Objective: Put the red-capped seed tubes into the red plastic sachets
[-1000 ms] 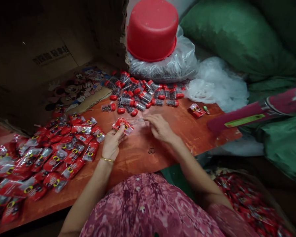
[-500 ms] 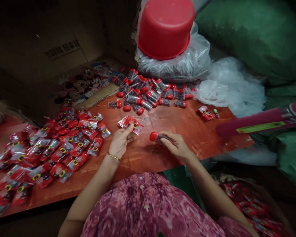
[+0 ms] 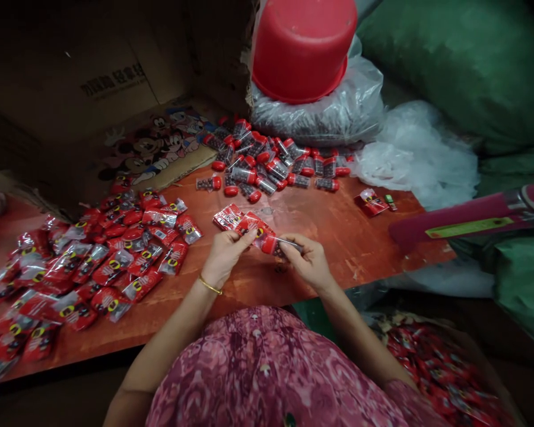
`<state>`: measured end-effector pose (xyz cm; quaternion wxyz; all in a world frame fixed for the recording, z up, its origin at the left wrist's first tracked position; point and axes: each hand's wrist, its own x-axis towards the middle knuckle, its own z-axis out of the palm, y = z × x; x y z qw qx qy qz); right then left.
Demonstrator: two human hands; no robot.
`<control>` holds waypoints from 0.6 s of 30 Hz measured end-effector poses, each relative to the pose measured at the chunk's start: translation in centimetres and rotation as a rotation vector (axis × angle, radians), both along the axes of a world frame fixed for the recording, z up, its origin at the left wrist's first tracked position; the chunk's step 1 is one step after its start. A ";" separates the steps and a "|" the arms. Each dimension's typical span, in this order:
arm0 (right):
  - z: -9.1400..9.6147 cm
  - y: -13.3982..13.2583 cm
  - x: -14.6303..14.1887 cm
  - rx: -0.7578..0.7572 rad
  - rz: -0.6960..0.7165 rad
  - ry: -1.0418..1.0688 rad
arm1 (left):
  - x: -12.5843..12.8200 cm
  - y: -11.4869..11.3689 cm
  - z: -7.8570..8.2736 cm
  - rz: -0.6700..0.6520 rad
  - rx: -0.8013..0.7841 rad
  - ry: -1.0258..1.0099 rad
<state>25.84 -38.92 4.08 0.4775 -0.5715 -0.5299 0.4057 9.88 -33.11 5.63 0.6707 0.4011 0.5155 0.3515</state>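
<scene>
My left hand pinches red printed plastic packets between thumb and fingers, over the near part of the table. In my right hand is a small clear bottle with a red cap, filled with dark beads. Its capped end meets the mouth of the front packet; how far inside it sits I cannot tell. Beyond my hands lies a pile of similar bottles. To the left, many filled red packets are heaped on the table.
An upturned red tub sits on a clear bag at the back. A cardboard box stands back left. A magenta tube juts in from the right. Below right is a container of red packets.
My right hand has moved left with the bottle, bringing its cap to the packets. My left hand has shifted slightly right, and the front packet now spreads toward the bottle.
</scene>
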 end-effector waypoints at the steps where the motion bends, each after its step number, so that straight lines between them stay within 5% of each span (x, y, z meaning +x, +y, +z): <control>1: -0.1 -0.1 -0.2 -0.022 -0.010 0.039 | 0.1 0.0 0.1 0.000 -0.001 -0.001; 5: -0.9 -0.3 -0.9 -0.075 -0.036 0.178 | 0.4 -0.1 0.1 0.001 -0.062 -0.041; 18: -2.9 0.4 -4.1 0.029 -0.232 0.172 | 1.3 -0.7 -1.3 0.119 -0.187 -0.346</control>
